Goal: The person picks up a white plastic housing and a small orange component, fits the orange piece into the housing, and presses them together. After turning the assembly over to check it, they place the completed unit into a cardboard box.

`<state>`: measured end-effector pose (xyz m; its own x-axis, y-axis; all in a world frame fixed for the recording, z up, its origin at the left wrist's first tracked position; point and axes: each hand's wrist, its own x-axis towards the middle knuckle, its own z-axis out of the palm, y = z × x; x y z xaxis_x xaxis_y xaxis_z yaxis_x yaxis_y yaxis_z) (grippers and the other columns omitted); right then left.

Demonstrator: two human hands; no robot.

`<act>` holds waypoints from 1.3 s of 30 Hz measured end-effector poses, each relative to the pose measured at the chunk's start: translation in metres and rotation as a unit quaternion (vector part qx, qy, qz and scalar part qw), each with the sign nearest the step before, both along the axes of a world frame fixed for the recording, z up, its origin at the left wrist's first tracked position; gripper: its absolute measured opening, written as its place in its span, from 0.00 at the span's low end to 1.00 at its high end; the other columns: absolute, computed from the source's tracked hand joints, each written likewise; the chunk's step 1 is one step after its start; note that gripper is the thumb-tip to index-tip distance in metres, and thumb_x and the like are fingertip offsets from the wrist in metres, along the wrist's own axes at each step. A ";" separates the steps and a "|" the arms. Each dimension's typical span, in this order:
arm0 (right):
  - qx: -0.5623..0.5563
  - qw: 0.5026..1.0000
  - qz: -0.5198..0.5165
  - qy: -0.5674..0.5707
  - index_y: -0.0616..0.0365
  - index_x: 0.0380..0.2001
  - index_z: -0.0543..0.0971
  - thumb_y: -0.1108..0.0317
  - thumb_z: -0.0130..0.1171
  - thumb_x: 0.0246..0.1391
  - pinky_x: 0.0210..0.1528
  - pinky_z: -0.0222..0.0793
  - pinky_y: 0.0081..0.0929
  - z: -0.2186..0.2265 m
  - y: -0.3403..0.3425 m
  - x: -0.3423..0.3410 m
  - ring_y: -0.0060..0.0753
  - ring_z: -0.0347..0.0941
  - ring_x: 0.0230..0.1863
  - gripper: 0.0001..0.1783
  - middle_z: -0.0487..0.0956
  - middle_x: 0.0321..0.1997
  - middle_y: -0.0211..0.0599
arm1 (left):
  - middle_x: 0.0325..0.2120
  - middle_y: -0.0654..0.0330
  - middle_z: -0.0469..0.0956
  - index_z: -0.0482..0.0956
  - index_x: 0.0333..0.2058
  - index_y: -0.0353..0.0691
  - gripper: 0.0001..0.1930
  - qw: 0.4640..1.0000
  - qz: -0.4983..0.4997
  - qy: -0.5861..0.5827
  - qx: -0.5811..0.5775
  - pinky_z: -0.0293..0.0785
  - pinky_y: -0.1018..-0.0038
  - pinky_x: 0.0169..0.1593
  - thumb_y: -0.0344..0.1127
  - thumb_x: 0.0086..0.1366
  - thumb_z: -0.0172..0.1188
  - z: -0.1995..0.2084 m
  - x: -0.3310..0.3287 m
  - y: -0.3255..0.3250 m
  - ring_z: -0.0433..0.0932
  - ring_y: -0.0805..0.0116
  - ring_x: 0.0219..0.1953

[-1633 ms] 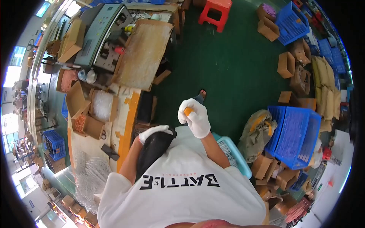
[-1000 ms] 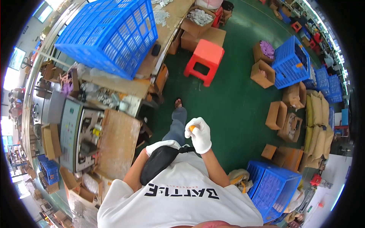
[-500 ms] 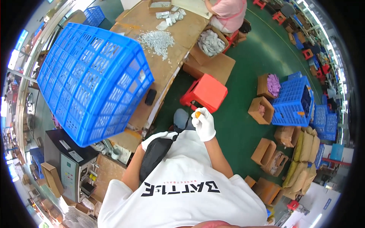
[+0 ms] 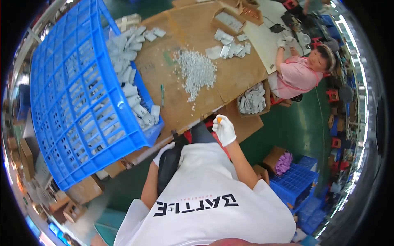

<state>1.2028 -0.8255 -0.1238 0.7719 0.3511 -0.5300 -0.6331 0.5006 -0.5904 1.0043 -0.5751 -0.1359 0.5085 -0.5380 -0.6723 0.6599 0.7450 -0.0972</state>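
My right hand [image 4: 225, 130], in a white glove, is raised in front of my shirt. Its fingertips pinch a small round orange thing [image 4: 219, 120]. My left hand [image 4: 163, 153], also gloved in white, is low at my left side against the upper edge of a black cloth-like thing [image 4: 168, 167]. That thing rests along my body and hides part of the hand. Ahead of both hands is a brown-topped table [image 4: 152, 61], with a heap of small clear-white pieces [image 4: 198, 71] on it.
A large blue plastic crate [image 4: 78, 98] holding white packets [image 4: 130, 88] stands on the table at left. Seated at the far right is a person in pink [image 4: 299, 76], beside a box of silvery packets [image 4: 252, 100]. Blue crates [image 4: 293, 186] stand at right.
I have come closer to the table, and my view has swung, bringing the crate's contents and the seated person into sight. My right hand keeps the orange thing; the black thing stays at my left hand.
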 end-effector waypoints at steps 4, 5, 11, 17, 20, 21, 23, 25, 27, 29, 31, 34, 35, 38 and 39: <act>-0.063 0.995 0.059 0.048 0.60 0.44 0.75 0.74 0.50 0.62 0.30 0.72 0.30 -0.012 -0.022 0.030 0.32 0.73 0.28 0.09 0.79 0.33 0.43 | 0.25 0.48 0.82 0.80 0.33 0.36 0.30 0.993 0.039 0.107 -0.019 0.80 0.62 0.28 0.63 0.65 0.53 -0.014 -0.004 -0.017 0.80 0.52 0.22; -0.076 0.993 0.071 0.062 0.60 0.44 0.75 0.74 0.50 0.62 0.30 0.71 0.30 -0.014 -0.024 0.035 0.32 0.73 0.28 0.09 0.79 0.33 0.43 | 0.26 0.48 0.82 0.80 0.33 0.34 0.31 0.994 0.068 0.076 -0.037 0.82 0.61 0.32 0.63 0.64 0.54 -0.047 -0.020 -0.029 0.81 0.51 0.24; -0.134 0.984 0.102 0.055 0.60 0.44 0.75 0.75 0.49 0.61 0.30 0.70 0.28 -0.047 -0.054 0.068 0.31 0.72 0.28 0.10 0.78 0.34 0.42 | 0.25 0.58 0.75 0.75 0.35 0.40 0.28 0.982 0.139 0.115 0.064 0.74 0.67 0.33 0.63 0.69 0.46 -0.084 -0.016 -0.091 0.75 0.62 0.27; -0.129 0.975 0.156 -0.092 0.59 0.45 0.75 0.75 0.47 0.60 0.30 0.73 0.28 -0.083 -0.058 0.132 0.30 0.73 0.28 0.11 0.78 0.34 0.40 | 0.28 0.59 0.72 0.73 0.38 0.40 0.26 0.965 0.258 0.032 -0.040 0.70 0.68 0.36 0.61 0.65 0.50 -0.164 -0.015 -0.125 0.72 0.62 0.31; -0.203 0.941 0.126 -0.239 0.61 0.43 0.75 0.77 0.48 0.59 0.30 0.74 0.26 -0.104 -0.063 0.170 0.28 0.73 0.27 0.11 0.78 0.33 0.38 | 0.38 0.59 0.70 0.69 0.47 0.39 0.25 0.968 0.248 -0.019 0.043 0.68 0.68 0.45 0.54 0.62 0.57 -0.204 -0.004 -0.127 0.70 0.63 0.41; -0.222 0.927 0.139 -0.269 0.61 0.43 0.75 0.77 0.48 0.59 0.29 0.73 0.25 -0.113 -0.049 0.179 0.26 0.73 0.27 0.10 0.78 0.32 0.38 | 0.42 0.59 0.70 0.68 0.50 0.39 0.26 0.961 0.263 -0.027 0.079 0.68 0.68 0.48 0.52 0.60 0.59 -0.212 -0.013 -0.139 0.70 0.64 0.44; -0.320 0.868 0.140 -0.353 0.62 0.41 0.76 0.78 0.49 0.58 0.29 0.72 0.21 -0.125 -0.036 0.194 0.23 0.72 0.26 0.10 0.78 0.30 0.36 | 0.48 0.59 0.69 0.66 0.56 0.39 0.31 0.951 0.269 -0.055 0.141 0.66 0.68 0.54 0.47 0.58 0.64 -0.228 -0.020 -0.176 0.69 0.64 0.50; -0.337 0.843 0.123 -0.401 0.62 0.41 0.77 0.79 0.49 0.58 0.28 0.70 0.19 -0.137 -0.038 0.211 0.20 0.71 0.25 0.09 0.78 0.29 0.34 | 0.55 0.59 0.68 0.64 0.61 0.38 0.37 0.942 0.259 -0.090 0.195 0.65 0.68 0.60 0.42 0.56 0.69 -0.251 -0.016 -0.190 0.68 0.65 0.57; -0.335 0.827 0.123 -0.436 0.62 0.41 0.77 0.79 0.49 0.58 0.27 0.67 0.18 -0.157 -0.036 0.226 0.18 0.70 0.24 0.10 0.77 0.29 0.33 | 0.62 0.58 0.62 0.53 0.68 0.38 0.50 0.939 0.221 -0.156 0.211 0.59 0.69 0.66 0.38 0.51 0.75 -0.255 -0.007 -0.190 0.61 0.65 0.64; -0.323 0.836 0.130 -0.424 0.61 0.42 0.77 0.78 0.50 0.59 0.27 0.66 0.17 -0.170 -0.033 0.226 0.17 0.69 0.24 0.09 0.77 0.29 0.32 | 0.62 0.57 0.63 0.54 0.68 0.38 0.51 0.940 0.148 -0.155 0.264 0.58 0.69 0.66 0.39 0.50 0.75 -0.243 0.004 -0.189 0.61 0.64 0.64; -0.340 0.819 0.138 -0.442 0.60 0.41 0.77 0.78 0.50 0.60 0.27 0.65 0.16 -0.170 -0.033 0.222 0.16 0.68 0.24 0.09 0.77 0.29 0.31 | 0.60 0.56 0.65 0.55 0.67 0.38 0.51 0.917 0.037 -0.164 0.363 0.58 0.70 0.66 0.38 0.47 0.76 -0.257 0.005 -0.201 0.62 0.64 0.63; -0.293 0.833 0.136 -0.450 0.61 0.41 0.77 0.78 0.51 0.59 0.28 0.65 0.15 -0.175 -0.033 0.222 0.15 0.68 0.25 0.09 0.77 0.29 0.31 | 0.56 0.56 0.69 0.58 0.66 0.37 0.48 0.902 0.115 -0.140 0.392 0.63 0.69 0.63 0.38 0.48 0.74 -0.264 -0.001 -0.216 0.68 0.63 0.58; -0.278 0.836 0.143 -0.451 0.61 0.41 0.77 0.78 0.51 0.59 0.28 0.65 0.15 -0.174 -0.030 0.222 0.15 0.68 0.25 0.09 0.77 0.29 0.31 | 0.56 0.56 0.69 0.58 0.66 0.37 0.48 0.897 0.124 -0.132 0.404 0.63 0.69 0.63 0.38 0.48 0.74 -0.261 -0.007 -0.220 0.68 0.63 0.58; -0.279 0.840 0.137 -0.444 0.60 0.41 0.77 0.80 0.50 0.58 0.29 0.66 0.15 -0.180 -0.025 0.222 0.15 0.68 0.25 0.10 0.77 0.29 0.31 | 0.54 0.59 0.72 0.63 0.64 0.37 0.38 0.882 0.294 -0.056 0.363 0.66 0.70 0.61 0.35 0.54 0.66 -0.227 -0.016 -0.233 0.70 0.67 0.56; -0.273 0.837 0.128 -0.457 0.60 0.41 0.77 0.81 0.49 0.58 0.27 0.65 0.14 -0.184 -0.027 0.224 0.15 0.68 0.25 0.11 0.77 0.30 0.31 | 0.55 0.59 0.71 0.63 0.63 0.37 0.36 0.874 0.319 -0.031 0.365 0.66 0.69 0.61 0.35 0.56 0.65 -0.224 -0.023 -0.237 0.70 0.67 0.57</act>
<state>1.4265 -0.8523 -0.3076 0.8792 0.4644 0.1059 0.1632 -0.0847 -0.9830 0.9813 -0.8125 -0.3601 0.5956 0.4291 -0.6791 0.0749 0.8120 0.5788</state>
